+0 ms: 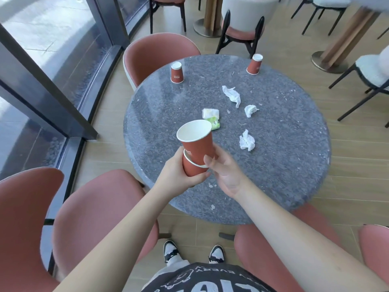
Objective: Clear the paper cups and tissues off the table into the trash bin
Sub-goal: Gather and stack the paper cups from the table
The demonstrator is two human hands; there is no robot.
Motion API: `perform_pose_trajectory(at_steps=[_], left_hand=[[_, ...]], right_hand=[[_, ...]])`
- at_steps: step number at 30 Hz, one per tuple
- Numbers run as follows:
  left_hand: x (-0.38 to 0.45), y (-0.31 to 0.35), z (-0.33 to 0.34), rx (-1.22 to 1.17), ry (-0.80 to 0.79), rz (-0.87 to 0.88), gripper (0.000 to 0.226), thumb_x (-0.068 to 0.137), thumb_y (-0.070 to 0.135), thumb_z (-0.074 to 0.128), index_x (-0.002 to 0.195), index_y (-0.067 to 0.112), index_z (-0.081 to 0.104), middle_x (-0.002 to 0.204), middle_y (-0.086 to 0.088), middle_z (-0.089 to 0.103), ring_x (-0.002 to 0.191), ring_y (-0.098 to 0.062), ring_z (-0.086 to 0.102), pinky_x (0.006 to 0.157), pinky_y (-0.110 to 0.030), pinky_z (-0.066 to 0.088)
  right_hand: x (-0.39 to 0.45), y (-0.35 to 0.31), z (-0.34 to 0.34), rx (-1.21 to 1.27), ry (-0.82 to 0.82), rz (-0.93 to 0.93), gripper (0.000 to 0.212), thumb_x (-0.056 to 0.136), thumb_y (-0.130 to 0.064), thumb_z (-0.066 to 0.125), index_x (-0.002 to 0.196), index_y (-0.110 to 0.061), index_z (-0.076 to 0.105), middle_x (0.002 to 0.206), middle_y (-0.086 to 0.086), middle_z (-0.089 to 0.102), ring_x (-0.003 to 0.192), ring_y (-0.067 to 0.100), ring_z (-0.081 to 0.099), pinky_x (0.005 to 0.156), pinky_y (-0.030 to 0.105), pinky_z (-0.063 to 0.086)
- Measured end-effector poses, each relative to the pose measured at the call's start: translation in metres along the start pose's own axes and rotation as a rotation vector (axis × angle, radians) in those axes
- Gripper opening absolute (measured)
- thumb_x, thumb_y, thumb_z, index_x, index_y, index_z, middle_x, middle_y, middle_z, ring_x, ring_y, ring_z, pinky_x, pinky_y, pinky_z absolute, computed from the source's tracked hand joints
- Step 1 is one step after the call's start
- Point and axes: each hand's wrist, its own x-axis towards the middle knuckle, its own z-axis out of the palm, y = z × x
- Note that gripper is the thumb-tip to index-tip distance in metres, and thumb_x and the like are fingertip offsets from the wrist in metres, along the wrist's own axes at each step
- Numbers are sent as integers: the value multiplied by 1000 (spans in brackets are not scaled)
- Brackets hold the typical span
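Two red paper cups are nested into a stack [196,147], held above the near edge of the round grey stone table [294,157]. My left hand [179,171] grips the lower cup. My right hand [227,175] touches the stack's right side with loose fingers. Two more red cups stand upside down at the far side, one at the left [176,72] and one at the right [254,64]. Three crumpled white tissues lie on the table: a long one [232,95], a small one [250,110] and a nearer one [246,141]. No trash bin is in view.
A green-and-white tissue packet [212,117] lies mid-table, partly behind the held cups. Pink chairs ring the table: one at the far side [155,53], two at the near left [94,211], others at the near right [265,253]. A glass wall with dark frames [52,85] runs along the left.
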Motion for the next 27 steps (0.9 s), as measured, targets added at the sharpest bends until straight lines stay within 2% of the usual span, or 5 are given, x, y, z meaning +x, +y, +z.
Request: perform_pose_trajectory(at_steps=[3,9,13,19,27], left_hand=[[-7,8,6,41,32,46,56,63,57,81,107,53,47,102,38,64,90,12,64,69,-6,46],[-19,15,17,47,93,86,57,61,55,79,108,53,46,102,44,61,93,17,61,71,-2,42],[-24,17,25,41,120,92,63,63,48,84,116,43,50,100,29,68,94,13,63,72,-4,42],[-30,16,39,96,135,112,74,67,31,92,125,38,46,108,29,62,98,24,54,77,0,38],[-30,23,52,123,164,113,76,67,31,92,126,42,44,113,35,59,103,25,52,80,2,36]], right_hand=[[-10,-2,-2,-18,-6,-10,82,55,-53,93,124,-21,62,117,-1,71,111,11,66,91,24,52],[-29,-8,-13,-85,-53,-6,81,65,-41,92,134,-18,57,129,0,67,117,13,65,92,28,52],[-38,-14,-23,-132,-82,-25,74,71,-32,89,137,-28,55,138,-3,62,121,12,63,96,31,52],[-50,-36,-23,-109,-14,-79,83,67,-66,80,136,-27,55,134,-10,64,128,8,56,101,24,45],[-52,-40,-29,-174,-30,-108,97,62,-76,76,142,-27,49,143,-2,60,139,11,48,115,34,36]])
